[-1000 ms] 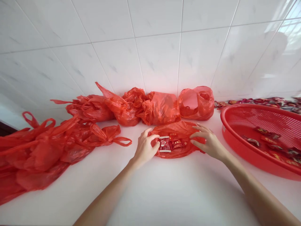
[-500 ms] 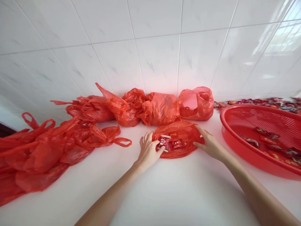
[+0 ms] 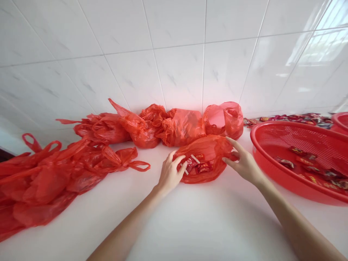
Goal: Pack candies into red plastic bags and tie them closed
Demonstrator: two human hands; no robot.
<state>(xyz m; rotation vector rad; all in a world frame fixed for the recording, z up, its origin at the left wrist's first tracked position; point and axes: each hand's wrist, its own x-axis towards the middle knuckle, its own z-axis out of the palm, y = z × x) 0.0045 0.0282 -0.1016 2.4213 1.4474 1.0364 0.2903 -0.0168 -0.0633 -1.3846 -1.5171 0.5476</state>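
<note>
Bag (image 3: 213, 145): open at mid-frame on the worktop (image 3: 203, 221), with sweets (image 3: 204, 167) inside.
Left hand (image 3: 169, 170): at the bag's left edge, by a white-ended sweet (image 3: 192, 163); cannot tell if clamped or apart at the grip.
Right hand (image 3: 241, 161): at the right edge, apart between thumb and forefinger; cannot tell if clamped on the bag elsewhere in the grip.
Basket (image 3: 282, 185): at frame right, holding more sweets.

A wall of large, glossy white tiles with faint grey veining (image 3: 174, 21) fills the upper half of the frame, crossed by thin, pale grey grout lines (image 3: 203, 69). At upper right, a bright, barred window reflection (image 3: 323, 45) gleams on it. A smooth, matte white work surface (image 3: 206, 224) spreads across the lower half; a dark brown patch (image 3: 4, 155) shows at the left edge.
</note>
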